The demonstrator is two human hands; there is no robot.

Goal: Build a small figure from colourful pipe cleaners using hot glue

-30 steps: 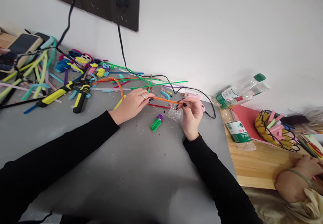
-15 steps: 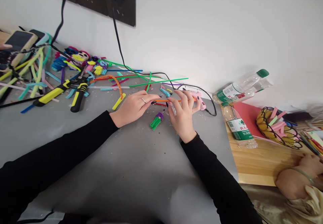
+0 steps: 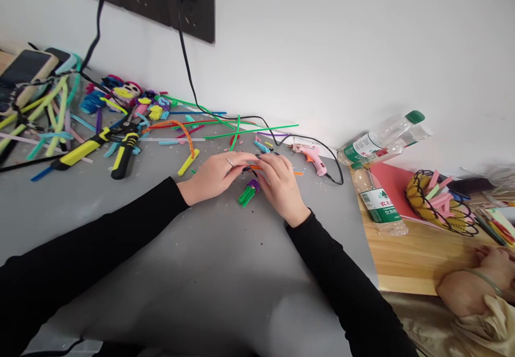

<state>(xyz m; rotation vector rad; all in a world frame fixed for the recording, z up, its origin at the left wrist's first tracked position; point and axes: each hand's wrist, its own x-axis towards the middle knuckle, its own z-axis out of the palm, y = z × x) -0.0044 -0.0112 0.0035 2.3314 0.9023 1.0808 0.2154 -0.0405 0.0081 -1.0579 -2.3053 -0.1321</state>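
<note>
Between my two hands runs a thin orange pipe cleaner (image 3: 298,173), its free end sticking out past the fingers on the right. My left hand (image 3: 213,177) pinches it, thumb against forefinger, with a ring on one finger. Fingertips of my right hand (image 3: 281,188) close on it too, touching the left fingertips and hiding the part between them. Just below the hands, a small figure of green and purple pipe cleaner (image 3: 248,193) lies on the grey table (image 3: 225,271). To the right of the hands rests a pink glue gun (image 3: 309,157) on its side.
Yellow-and-black pliers (image 3: 102,145) lie at left among loose pipe cleaners (image 3: 60,108) and several finished fuzzy figures (image 3: 120,91). A black cord (image 3: 189,73) hangs from the wall socket strip. Plastic bottles (image 3: 382,204), a basket (image 3: 438,207) and another person's arm (image 3: 470,287) are at right.
My right hand has moved left along the orange pipe cleaner to meet my left hand. Its fingers have drawn together, and the glue gun has come fully into view.
</note>
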